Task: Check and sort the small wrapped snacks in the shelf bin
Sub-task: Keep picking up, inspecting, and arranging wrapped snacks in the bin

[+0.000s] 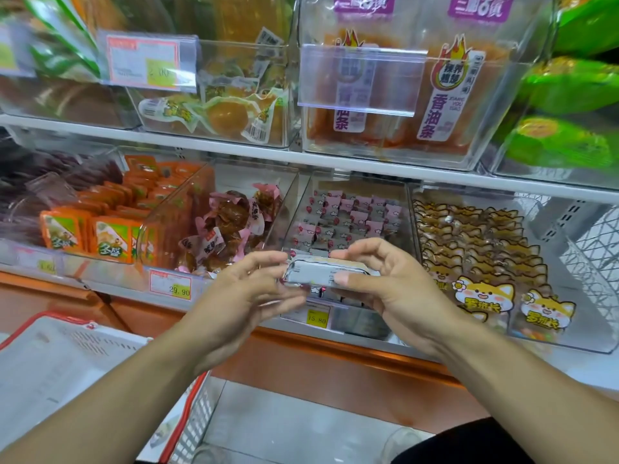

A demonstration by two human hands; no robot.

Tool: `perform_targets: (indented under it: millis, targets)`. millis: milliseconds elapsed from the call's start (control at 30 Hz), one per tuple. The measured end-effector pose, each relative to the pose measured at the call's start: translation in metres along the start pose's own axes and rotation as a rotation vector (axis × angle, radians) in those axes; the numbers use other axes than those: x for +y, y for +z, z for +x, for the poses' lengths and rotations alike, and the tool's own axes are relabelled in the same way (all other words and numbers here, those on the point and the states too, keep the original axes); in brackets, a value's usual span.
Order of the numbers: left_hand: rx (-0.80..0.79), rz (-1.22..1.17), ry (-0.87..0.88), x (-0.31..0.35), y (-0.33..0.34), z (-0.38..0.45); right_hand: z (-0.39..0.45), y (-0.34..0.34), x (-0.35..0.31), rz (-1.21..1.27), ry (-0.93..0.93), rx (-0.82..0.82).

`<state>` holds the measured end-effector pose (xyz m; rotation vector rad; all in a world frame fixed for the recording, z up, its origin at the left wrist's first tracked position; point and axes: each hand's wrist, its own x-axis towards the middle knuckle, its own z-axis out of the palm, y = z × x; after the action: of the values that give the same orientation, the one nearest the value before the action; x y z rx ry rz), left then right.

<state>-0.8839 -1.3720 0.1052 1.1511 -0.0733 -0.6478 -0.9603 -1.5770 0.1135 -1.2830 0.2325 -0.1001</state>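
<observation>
Shelf bin point(348, 209) edge (hands point(378, 283) close)

Clear, glossy plastic shelf bin point(410, 209) holding small pink-and-white film-wrapped snacks point(355, 212); a row of these snacks in silvery, shiny film wrapping point(313, 270) between the left hand point(249, 289) and right hand point(385, 279). Neighbouring orange glossy foil sachets point(110, 237); transparent crinkled cellophane packs with cartoon dog labels point(482, 293). White matt painted metal shelf edge point(234, 152). White perforated plastic basket with red rim point(67, 356)
</observation>
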Motion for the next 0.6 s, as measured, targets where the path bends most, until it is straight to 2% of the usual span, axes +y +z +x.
perform_targets:
  millis: [100, 233, 367, 500, 600]
  targets:
    - [-0.14, -0.047, -0.109, -0.002, 0.006, -0.002, 0.001, 0.0, 0.005, -0.107, -0.077, -0.015]
    - [-0.007, 0.008, -0.113, -0.006, 0.014, -0.001, 0.001, -0.001, 0.01, -0.182, -0.132, -0.075]
    - [0.001, -0.019, -0.03, -0.006, 0.012, 0.002, 0.001, -0.002, 0.01, -0.249, -0.12, -0.061]
    - [-0.01, 0.01, 0.105, -0.003, 0.009, 0.004, 0.002, -0.001, 0.004, -0.068, 0.027, -0.07]
    - [-0.039, 0.095, 0.192, -0.004, 0.007, 0.004, 0.0, 0.003, 0.0, -0.041, 0.111, -0.096]
